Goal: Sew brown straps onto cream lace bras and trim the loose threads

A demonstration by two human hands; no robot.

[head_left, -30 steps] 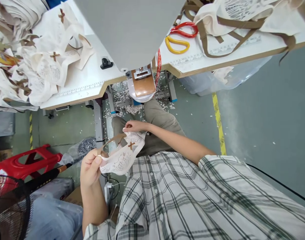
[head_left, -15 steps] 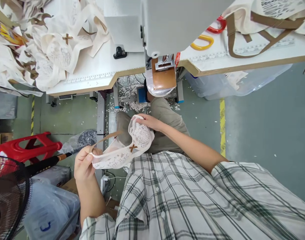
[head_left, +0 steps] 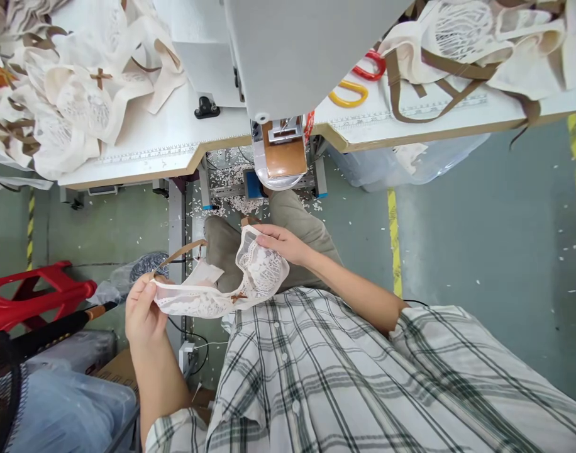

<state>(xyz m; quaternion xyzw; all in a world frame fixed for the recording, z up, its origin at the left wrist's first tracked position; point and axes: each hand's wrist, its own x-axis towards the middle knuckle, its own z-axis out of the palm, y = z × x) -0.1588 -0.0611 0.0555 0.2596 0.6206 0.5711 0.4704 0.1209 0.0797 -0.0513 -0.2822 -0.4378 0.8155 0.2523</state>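
Left grip [head_left: 144, 308], as I view it remotely: thumb and fingers pinch one end of a white lace bra [head_left: 264, 270], where a brown strap [head_left: 183, 250] meets the hand. Right grip [head_left: 284, 244] pinches the upper edge of the opposite cup, so the bra spans the two (a small brown bow [head_left: 238, 297] sits between them). Ahead of the right grip stands a white machine [head_left: 311, 50]; beyond the left, similar lace pieces [head_left: 90, 113] lie on the counter [head_left: 170, 135]. I judge the bra light, soft and limp, its lace easily snagged; bound edges seem safer holds than open lace.
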